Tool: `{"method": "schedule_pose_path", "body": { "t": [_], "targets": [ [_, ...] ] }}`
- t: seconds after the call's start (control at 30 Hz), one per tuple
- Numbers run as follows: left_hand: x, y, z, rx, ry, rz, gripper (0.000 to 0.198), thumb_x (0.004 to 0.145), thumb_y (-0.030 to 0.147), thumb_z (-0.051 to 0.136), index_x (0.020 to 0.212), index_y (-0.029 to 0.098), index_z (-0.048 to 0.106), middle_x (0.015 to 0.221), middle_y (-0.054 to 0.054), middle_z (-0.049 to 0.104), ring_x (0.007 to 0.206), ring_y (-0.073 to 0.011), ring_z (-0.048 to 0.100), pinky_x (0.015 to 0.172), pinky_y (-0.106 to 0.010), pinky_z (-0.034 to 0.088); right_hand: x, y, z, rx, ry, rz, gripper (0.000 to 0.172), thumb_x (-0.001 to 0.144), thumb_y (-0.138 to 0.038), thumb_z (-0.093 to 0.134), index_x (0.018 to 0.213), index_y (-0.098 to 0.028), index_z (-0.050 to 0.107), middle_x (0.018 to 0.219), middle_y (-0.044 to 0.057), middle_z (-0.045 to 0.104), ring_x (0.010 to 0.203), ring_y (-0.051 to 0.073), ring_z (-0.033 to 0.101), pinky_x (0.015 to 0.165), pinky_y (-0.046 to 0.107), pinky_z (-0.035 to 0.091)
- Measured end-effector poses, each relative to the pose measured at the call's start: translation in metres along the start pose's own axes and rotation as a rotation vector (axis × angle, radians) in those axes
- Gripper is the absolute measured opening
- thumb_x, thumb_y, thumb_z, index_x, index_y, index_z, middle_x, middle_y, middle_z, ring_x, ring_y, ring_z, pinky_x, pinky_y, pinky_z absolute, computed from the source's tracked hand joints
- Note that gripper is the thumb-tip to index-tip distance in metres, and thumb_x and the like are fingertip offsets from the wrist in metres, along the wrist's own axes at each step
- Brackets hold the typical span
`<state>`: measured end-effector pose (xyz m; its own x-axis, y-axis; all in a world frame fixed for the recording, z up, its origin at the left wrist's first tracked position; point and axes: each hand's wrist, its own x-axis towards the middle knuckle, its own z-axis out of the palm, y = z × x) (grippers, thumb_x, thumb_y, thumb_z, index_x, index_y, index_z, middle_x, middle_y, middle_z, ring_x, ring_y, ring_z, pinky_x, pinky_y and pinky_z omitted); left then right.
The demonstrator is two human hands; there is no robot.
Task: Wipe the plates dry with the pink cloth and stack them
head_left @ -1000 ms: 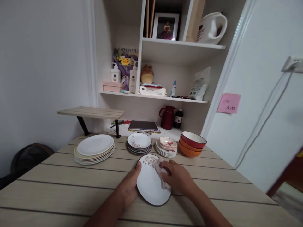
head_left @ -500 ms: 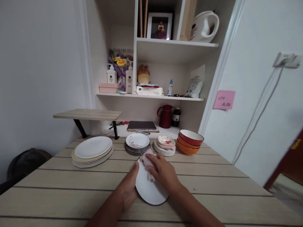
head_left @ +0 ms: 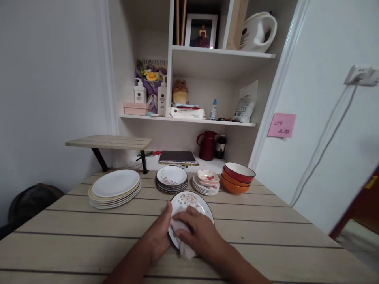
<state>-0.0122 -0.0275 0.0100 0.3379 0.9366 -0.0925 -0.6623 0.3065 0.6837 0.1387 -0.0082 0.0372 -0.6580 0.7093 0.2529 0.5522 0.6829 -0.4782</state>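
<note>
A white plate [head_left: 204,207] with a dark rim and a brown floral print is tilted a little over the wooden table. My left hand [head_left: 160,232] grips its left edge, thumb on top and the other fingers hidden underneath. My right hand [head_left: 197,228] presses a pale pink cloth [head_left: 185,250] onto the lower left of the plate, fingers curled over it. Just behind stands a stack of matching plates [head_left: 171,176]. Beside that are small white plates [head_left: 205,191] with a pink square dish [head_left: 208,176] on top.
Large white plates [head_left: 117,184] are stacked at the left of the table [head_left: 266,252]. Orange bowls and a red bowl [head_left: 239,171] are nested at the right. A small raised shelf [head_left: 109,142], a dark laptop [head_left: 179,156] and a red jug [head_left: 207,145] stand at the back.
My right hand has drawn the cloth from the plate's far edge down toward its near left edge, uncovering the floral print. My left hand keeps its hold.
</note>
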Motion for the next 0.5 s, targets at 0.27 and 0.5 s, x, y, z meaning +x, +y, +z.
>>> {"method": "schedule_pose_path", "body": {
  "t": [0.27, 0.5],
  "targets": [
    [0.0, -0.002, 0.0, -0.025, 0.019, 0.035, 0.064, 0.087, 0.053, 0.049, 0.139, 0.016, 0.043, 0.124, -0.014, 0.064, 0.117, -0.0276, 0.058, 0.104, -0.041, 0.037, 0.008, 0.025, -0.018, -0.306, 0.173, 0.256, 0.043, 0.089, -0.038, 0.045, 0.132, -0.039, 0.05, 0.116, 0.007, 0.052, 0.087, 0.02, 0.061, 0.067, 0.028, 0.041],
    [-0.001, -0.001, -0.005, -0.011, 0.057, -0.019, 0.068, 0.086, 0.056, 0.049, 0.139, 0.013, 0.043, 0.124, -0.016, 0.063, 0.117, -0.0284, 0.057, 0.106, -0.041, 0.035, -0.013, 0.019, -0.01, -0.249, 0.046, 0.172, 0.031, 0.085, -0.027, 0.048, 0.113, -0.031, 0.063, 0.097, 0.003, 0.062, 0.082, 0.018, 0.061, 0.07, 0.027, 0.041]
  ]
}}
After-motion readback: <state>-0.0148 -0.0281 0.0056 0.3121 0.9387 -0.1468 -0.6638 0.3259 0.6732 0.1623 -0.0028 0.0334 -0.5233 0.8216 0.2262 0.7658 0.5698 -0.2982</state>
